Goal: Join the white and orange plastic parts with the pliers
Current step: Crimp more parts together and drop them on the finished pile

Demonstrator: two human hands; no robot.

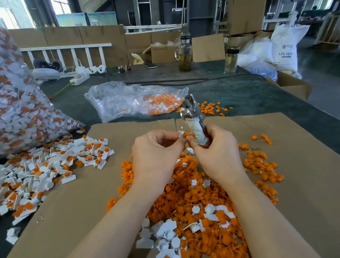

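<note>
Between my two hands, above the cardboard sheet (291, 159), sits the piece I'm working: a white part (181, 134) with an orange part (186, 135) touching it. My left hand (156, 152) has its grip pinched on the white part, fingers curled in. My right hand (214, 151) has its grip clamped round the pliers (192, 116), handles wrapped in pale tape; its fingertips also meet the orange part. Pliers stand upright, metal head up and away from me, tilted slightly left. Can't tell if the pliers' jaws are apart or together.

Directly below both grips, on the cardboard: big heap of loose orange parts (191, 199). Nearer me than that, a small cluster of loose white parts (165, 232) mixed into the heap. Right of the right grip, more orange pieces scattered on the cardboard.

Left of the left grip: pile of joined white-and-orange pieces (45, 170), spilling off the cardboard onto the dark counter (244, 93). Further left, a large clear bag (8, 101) stuffed with the same.

Beyond the pliers head: an open plastic bag (129, 99) lying flat with orange and white bits inside, a few orange ones spilled beside it.

Far side of the counter: glass jug (184, 53), a bottle (231, 60), power strip (79, 79), cardboard boxes (207, 47).
</note>
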